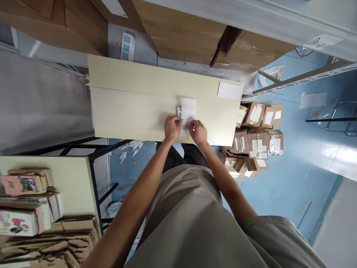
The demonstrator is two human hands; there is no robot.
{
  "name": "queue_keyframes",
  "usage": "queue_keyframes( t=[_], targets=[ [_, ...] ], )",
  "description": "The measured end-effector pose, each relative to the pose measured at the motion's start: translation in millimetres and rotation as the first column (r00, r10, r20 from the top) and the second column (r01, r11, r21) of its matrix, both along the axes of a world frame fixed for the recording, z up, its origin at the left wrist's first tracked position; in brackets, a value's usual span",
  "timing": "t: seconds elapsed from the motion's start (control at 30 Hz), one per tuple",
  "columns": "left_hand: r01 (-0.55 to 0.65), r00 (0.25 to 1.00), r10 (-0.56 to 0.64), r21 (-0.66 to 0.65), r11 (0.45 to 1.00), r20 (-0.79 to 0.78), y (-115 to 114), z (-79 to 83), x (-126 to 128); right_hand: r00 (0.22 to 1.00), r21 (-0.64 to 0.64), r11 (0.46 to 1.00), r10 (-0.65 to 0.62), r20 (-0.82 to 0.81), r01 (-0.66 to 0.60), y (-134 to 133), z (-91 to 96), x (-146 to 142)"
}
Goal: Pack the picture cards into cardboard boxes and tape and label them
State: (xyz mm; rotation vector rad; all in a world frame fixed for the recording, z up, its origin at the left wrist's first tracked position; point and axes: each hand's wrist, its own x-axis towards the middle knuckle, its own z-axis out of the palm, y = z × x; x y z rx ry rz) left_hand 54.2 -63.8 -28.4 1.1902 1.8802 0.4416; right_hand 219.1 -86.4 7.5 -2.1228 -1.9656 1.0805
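Note:
A pale wooden table [134, 108] stands in front of me. On it lies a white paper slip [187, 110] over a small box whose blue-printed edge [179, 110] shows at the slip's left. My left hand [172, 127] is closed, pinching the slip's lower left corner. My right hand [198, 131] is closed too, its fingers curled on the slip's lower right edge. Both hands rest near the table's front edge.
A second white label [229, 90] lies at the table's far right. Several taped cardboard parcels [258, 136] are piled on the blue floor to the right. Large cartons [178, 33] and a power strip [127, 46] sit behind. A shelf with books [25, 201] is at left.

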Motion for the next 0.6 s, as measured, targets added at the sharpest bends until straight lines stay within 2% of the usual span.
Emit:
queue_keyframes(
  t=[0.13,0.3,0.43,0.6],
  targets=[
    [0.004,1.000,-0.005,-0.017,1.000,-0.008,0.5,-1.7,-3.4,0.982,0.023,0.987,-0.154,-0.113,0.157,21.6,-18.2,18.8],
    [0.009,1.000,-0.009,0.010,1.000,-0.025,2.4,-4.4,-4.7,0.917,-0.102,0.955,-0.297,-0.267,0.280,63.5,-36.1,24.9],
    [0.045,0.999,-0.046,0.051,0.998,0.010,4.0,-3.6,-9.9,0.889,-0.176,0.927,-0.369,-0.273,0.330,85.7,-41.7,17.8],
    [-0.014,0.997,0.011,0.040,0.999,0.075,6.2,-5.0,-12.3,0.854,-0.214,0.911,-0.407,-0.325,0.352,92.1,-46.4,16.9]
  ],
)
